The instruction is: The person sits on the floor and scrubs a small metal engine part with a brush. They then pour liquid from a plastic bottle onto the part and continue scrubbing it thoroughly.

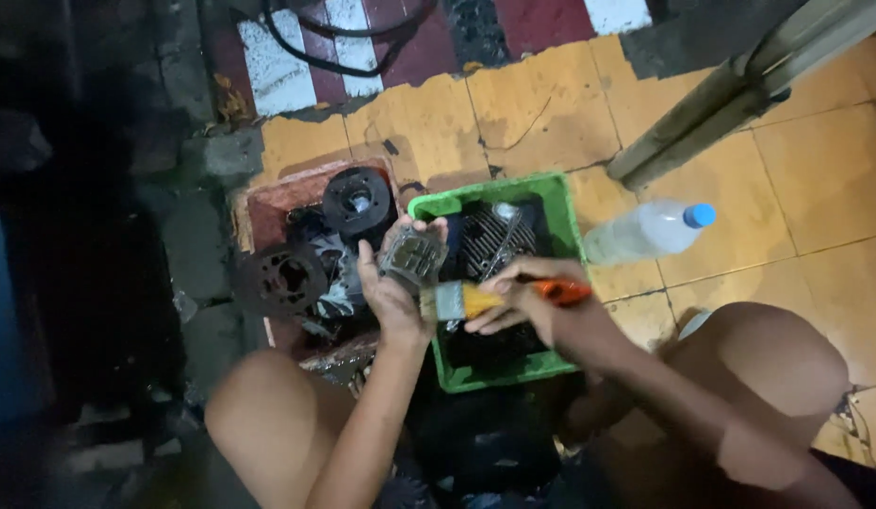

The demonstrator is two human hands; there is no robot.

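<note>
My left hand (pixel 389 292) grips a small greasy metal engine part (pixel 412 256) over the left edge of a green plastic tub (pixel 560 203). My right hand (pixel 523 303) holds a paintbrush with an orange handle (pixel 562 291); its yellow ferrule and pale bristles (pixel 449 302) point left and touch the underside of the metal part. Inside the tub lies a dark finned engine cylinder (pixel 494 240) in dark liquid.
A reddish tray (pixel 268 203) to the left holds round black engine parts (pixel 358 200) and a gear-like disc (pixel 282 280). A clear plastic bottle with a blue cap (pixel 650 231) lies on the yellow tiled floor. My bare knees frame the bottom. A metal post (pixel 739 90) slants at upper right.
</note>
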